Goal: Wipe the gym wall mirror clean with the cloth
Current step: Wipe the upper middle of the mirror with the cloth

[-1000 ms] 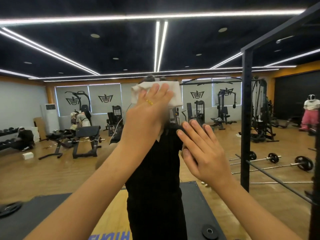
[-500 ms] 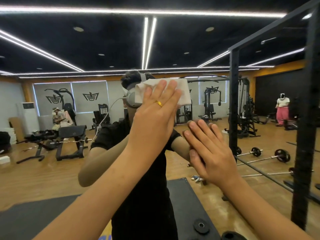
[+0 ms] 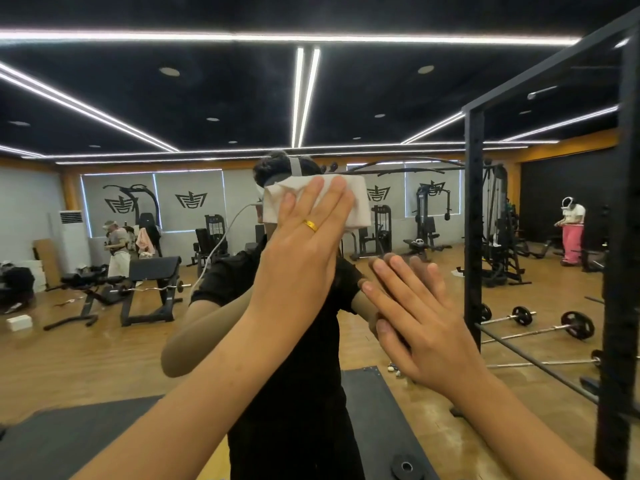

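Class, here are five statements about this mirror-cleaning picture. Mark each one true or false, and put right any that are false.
1. The left hand presses the cloth on the mirror with straight fingers. True.
2. The right hand holds a second cloth. False: it is bare and lies flat against the mirror.
3. The ring is on the right hand. False: it is on the left hand.
4. The cloth is white. True.
5. Barbells show on the floor to the right of the hands. True.
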{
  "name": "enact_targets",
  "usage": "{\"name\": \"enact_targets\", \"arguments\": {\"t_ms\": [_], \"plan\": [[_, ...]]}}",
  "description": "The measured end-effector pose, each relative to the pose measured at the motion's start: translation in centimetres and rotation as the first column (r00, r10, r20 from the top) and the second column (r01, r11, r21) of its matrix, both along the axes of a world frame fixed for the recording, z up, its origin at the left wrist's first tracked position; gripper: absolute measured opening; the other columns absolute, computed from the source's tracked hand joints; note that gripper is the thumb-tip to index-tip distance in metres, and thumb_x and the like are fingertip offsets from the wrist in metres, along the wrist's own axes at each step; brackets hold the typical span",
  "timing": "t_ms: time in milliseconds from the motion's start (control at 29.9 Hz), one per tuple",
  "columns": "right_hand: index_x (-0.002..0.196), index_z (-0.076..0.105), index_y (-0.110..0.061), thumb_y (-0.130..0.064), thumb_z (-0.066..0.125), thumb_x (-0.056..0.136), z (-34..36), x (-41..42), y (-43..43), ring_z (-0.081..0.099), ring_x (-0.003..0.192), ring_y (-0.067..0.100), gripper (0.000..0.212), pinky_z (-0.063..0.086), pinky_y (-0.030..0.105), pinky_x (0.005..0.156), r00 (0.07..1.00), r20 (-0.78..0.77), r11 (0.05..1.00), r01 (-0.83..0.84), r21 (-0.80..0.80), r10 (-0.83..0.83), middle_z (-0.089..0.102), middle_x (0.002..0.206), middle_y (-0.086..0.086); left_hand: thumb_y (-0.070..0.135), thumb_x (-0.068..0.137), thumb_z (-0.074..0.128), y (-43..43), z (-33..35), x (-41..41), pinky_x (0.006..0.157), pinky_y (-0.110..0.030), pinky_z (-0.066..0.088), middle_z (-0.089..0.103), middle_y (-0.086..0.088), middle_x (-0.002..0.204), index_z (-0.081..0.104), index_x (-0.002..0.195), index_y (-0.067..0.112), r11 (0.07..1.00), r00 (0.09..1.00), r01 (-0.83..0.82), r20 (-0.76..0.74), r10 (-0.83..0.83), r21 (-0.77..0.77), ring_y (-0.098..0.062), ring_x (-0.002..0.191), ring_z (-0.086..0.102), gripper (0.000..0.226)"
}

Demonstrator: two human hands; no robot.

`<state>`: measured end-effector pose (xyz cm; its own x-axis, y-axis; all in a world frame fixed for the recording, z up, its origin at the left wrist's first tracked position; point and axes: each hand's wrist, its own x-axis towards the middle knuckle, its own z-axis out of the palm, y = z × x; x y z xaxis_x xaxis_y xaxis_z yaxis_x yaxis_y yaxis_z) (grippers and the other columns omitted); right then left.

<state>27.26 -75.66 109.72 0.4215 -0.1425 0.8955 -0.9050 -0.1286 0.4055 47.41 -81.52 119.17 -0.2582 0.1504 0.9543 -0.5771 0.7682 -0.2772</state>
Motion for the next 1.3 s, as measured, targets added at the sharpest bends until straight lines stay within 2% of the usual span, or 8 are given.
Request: {"name": "enact_targets", "arguments": {"t_ms": [234,368,501,669,836,1003,1137,1304], "plan": [[0.156,0.036,-0.015,-0.034,0.049,0.099,1.9,-9.3,3.0,0.025,0.156,0.03,0.061,0.009,0.054,0.128,0.994,-0.044,0.994,0.099,0.044,-0.097,0.032,0.165,0.015,-0.008,0.087,0.07,-0.1,-0.1,-0.4,0.129,-0.039,0.009,0.037,-0.004,0.159,0.047,0.15,0.009,0.997,1.0,0.009,0.006,-0.009,0.083,-0.022,0.152,0.024,0.069],[0.157,0.035,-0.013,-0.036,0.047,0.102,2.1,-11.5,2.6,0.027,0.155,0.031,0.062,0.014,0.055,0.127,0.98,-0.153,0.99,0.137,0.035,-0.131,0.033,0.165,0.017,-0.007,0.091,0.069,0.3,0.6,-0.9,0.127,-0.046,0.022,0.04,0.0,0.155,0.052,0.147,0.01,0.994,1.0,0.001,-0.028,0.002,0.111,-0.024,0.15,0.033,0.06],[0.157,0.039,-0.012,-0.035,0.047,0.103,1.9,-11.5,2.3,0.03,0.154,0.033,0.059,0.019,0.057,0.125,0.981,-0.157,0.993,0.114,0.007,-0.112,0.034,0.164,0.017,0.003,0.097,0.053,1.8,2.9,-2.7,0.124,-0.045,0.02,0.043,0.001,0.152,0.054,0.145,0.011,0.992,0.992,0.017,-0.129,0.0,0.127,-0.022,0.147,0.033,0.048],[0.153,0.046,-0.011,-0.033,0.049,0.104,1.9,-11.6,2.5,0.031,0.154,0.031,0.054,0.021,0.056,0.125,0.986,-0.146,0.997,0.074,-0.007,-0.074,0.035,0.164,0.015,0.006,0.098,0.05,4.1,7.3,-7.8,0.117,-0.039,0.02,0.054,-0.012,0.151,0.061,0.14,0.01,0.978,0.985,-0.013,-0.165,0.048,0.209,-0.036,0.146,0.041,0.044],[0.155,0.044,-0.013,-0.034,0.046,0.105,1.7,-11.7,2.6,0.029,0.155,0.029,0.054,0.018,0.054,0.127,0.99,-0.131,0.999,0.051,0.01,-0.049,0.033,0.165,0.014,0.013,0.1,0.048,3.9,6.2,-6.2,0.114,-0.061,0.039,0.055,-0.014,0.148,0.061,0.14,0.008,0.989,0.995,-0.062,-0.071,0.072,0.133,-0.042,0.142,0.045,0.043],[0.156,0.043,-0.014,-0.034,0.048,0.105,1.5,-11.9,2.3,0.028,0.155,0.028,0.055,0.022,0.056,0.125,0.992,-0.118,0.999,0.047,0.026,-0.043,0.033,0.165,0.013,0.008,0.103,0.053,2.6,4.0,-2.0,0.12,-0.047,0.038,0.051,-0.011,0.154,0.056,0.146,0.017,0.974,0.979,-0.094,-0.16,0.128,0.205,-0.028,0.146,0.043,0.043],[0.155,0.044,-0.013,-0.031,0.05,0.104,1.4,-11.9,2.3,0.031,0.154,0.029,0.054,0.022,0.055,0.125,0.993,-0.117,1.0,0.028,-0.003,-0.028,0.035,0.164,0.013,0.01,0.104,0.054,2.2,5.4,-2.6,0.121,-0.027,0.035,0.055,-0.005,0.149,0.059,0.143,0.016,0.98,0.971,-0.004,-0.233,0.052,0.201,-0.02,0.145,0.045,0.04],[0.154,0.046,-0.014,-0.031,0.051,0.104,1.5,-11.9,2.3,0.031,0.154,0.028,0.054,0.022,0.053,0.126,0.992,-0.118,0.999,0.036,-0.008,-0.037,0.036,0.164,0.012,0.004,0.101,0.058,3.3,7.4,-6.0,0.115,-0.043,0.045,0.056,0.002,0.143,0.062,0.139,0.013,0.994,0.969,0.042,-0.245,-0.016,0.1,-0.028,0.14,0.051,0.039]]}}
